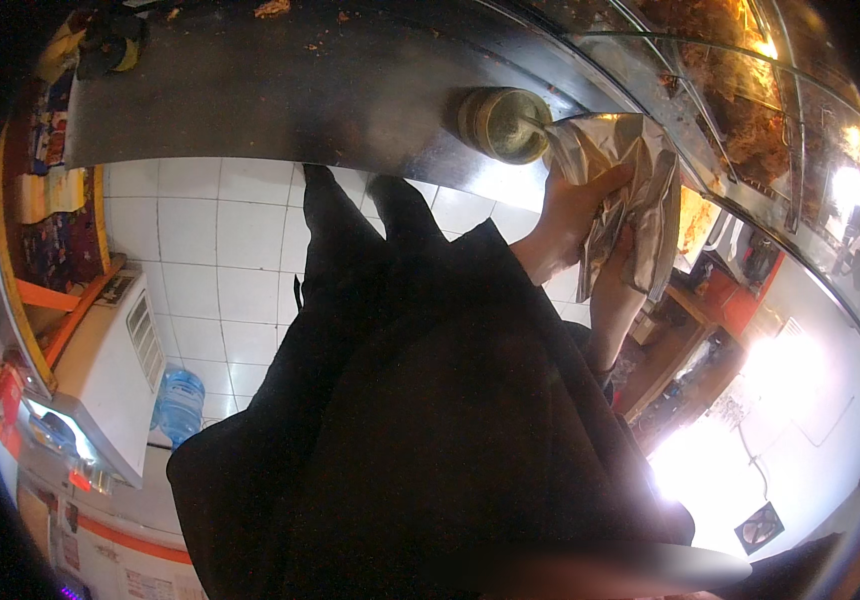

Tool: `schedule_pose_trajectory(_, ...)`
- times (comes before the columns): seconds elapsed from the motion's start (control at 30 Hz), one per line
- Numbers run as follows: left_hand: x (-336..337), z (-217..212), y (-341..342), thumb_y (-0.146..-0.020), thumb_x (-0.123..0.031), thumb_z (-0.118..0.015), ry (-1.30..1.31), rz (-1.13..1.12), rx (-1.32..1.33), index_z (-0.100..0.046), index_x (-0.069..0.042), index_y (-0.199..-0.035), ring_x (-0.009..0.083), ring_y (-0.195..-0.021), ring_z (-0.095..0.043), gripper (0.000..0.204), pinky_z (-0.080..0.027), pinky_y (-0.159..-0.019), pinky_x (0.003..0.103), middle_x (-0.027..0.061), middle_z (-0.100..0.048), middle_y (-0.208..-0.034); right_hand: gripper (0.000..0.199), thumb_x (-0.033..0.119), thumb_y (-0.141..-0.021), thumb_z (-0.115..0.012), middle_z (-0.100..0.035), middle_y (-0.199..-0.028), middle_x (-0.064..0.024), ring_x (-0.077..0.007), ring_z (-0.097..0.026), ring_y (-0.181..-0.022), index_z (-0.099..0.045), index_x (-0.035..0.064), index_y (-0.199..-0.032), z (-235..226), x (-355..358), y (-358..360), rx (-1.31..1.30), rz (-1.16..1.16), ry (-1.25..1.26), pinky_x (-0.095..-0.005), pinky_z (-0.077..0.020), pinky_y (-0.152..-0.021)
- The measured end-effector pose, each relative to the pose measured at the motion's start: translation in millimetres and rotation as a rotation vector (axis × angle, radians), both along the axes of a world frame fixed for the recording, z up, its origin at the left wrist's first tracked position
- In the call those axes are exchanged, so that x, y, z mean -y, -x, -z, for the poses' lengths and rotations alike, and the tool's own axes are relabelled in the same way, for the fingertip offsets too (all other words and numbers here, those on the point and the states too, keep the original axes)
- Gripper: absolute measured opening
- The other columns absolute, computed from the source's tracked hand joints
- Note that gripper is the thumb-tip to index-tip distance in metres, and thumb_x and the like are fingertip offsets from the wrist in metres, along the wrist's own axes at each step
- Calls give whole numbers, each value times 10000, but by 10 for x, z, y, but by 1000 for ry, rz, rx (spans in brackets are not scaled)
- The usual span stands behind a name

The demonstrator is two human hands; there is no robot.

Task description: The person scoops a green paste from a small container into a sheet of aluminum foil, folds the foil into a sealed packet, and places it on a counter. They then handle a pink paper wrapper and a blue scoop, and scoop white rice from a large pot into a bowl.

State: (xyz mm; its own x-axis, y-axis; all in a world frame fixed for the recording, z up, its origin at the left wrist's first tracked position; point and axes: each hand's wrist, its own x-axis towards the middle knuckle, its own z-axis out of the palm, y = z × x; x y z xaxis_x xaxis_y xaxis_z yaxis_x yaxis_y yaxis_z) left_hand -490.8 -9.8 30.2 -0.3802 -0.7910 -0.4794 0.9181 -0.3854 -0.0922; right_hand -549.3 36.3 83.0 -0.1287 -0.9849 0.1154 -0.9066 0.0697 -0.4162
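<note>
**Silver pouch [662, 225] held in both hands beside an open container [491, 133]**

The left hand [576, 208] grasps the silver pouch from its left side, with the thumb laid across the crumpled foil. The right hand [618, 262] is also on the pouch, lower down and closer to the body; its fingers are partly hidden among the folds, but it appears to grasp the foil. The pouch is at the upper right, near the front edge of a dark counter [280, 110], with its upper end toward the container. Whether pouch and container touch cannot be told.

The container is round and upright on the counter, its inside greenish-grey. A thin light strip [534, 122] shows at its rim on the pouch side; its nature cannot be determined.

Small brown scraps [272, 9] lie on the counter's far part. To the right stands a glass case [750, 110] with browned contents, blurred by glare.

Dark clothing [400, 400] covers the person's body. Below the counter is a white tiled floor [190, 235]. At the left, a blue water bottle [181, 402] stands just beside a white appliance [100, 365]. At the lower right, a square fan [758, 527] is seen against a bright wall [820, 430].
</note>
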Motion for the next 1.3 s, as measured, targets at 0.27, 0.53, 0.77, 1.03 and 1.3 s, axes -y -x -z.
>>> schedule_pose_trajectory(0.27, -54, 138, 64, -780, -169, -578, -61, 29, -61, -509, -32, -871, 163, -570, -577, 178, -514, -486, 280, 90, -571, -746, 265, 127, -865, -449, -541, -1031, -157, -227, -516, -956, -491, -28, -1076, 9, -50, -9, 42, 100, -181, -331, -394, -812)
schedule_pose_trajectory(0.53, -44, 96, 32, -813, -273, -546, -25, -2, -58, -467, -47, -1006, 157, -711, -567, 308, -504, -621, 299, 73, -552, -846, 444, 65, -733, -624, -527, -1026, -131, -193, -523, -893, -422, -39, -1114, -62, -138, -90, 618, 206, -72, -296, -430, -769)
schedule_pose_trajectory(0.77, -73, 75, 67, -853, -546, -231, -39, -19, -183, -425, -73, -1099, 184, -844, -539, 567, -464, -760, 344, 86, -522, -957, 495, 4, -669, -657, -549, -990, -119, -171, -528, -903, -431, -55, -1106, -188, -177, 13, 592, 249, -245, -282, -406, -806)
schedule_pose_trajectory(1.03, -109, -16, 29, -853, -538, -180, -59, -97, -221, -387, -66, -1137, 220, -918, -527, 588, -448, -810, 380, 108, -504, -1017, 380, 76, -725, -643, -563, -934, -121, -144, -554, -811, -475, -36, -1047, -156, -234, 79, 719, 364, -160, -230, -440, -664)
schedule_pose_trajectory(1.3, -98, -145, 97, -868, -512, -180, -158, -149, -89, -352, -59, -1171, 230, -954, -522, 571, -448, -815, 358, 112, -482, -1072, 356, 59, -785, -562, -549, -990, -112, -150, -538, -881, -448, -42, -1108, -268, -140, 14, 759, 369, -211, -244, -431, -725)
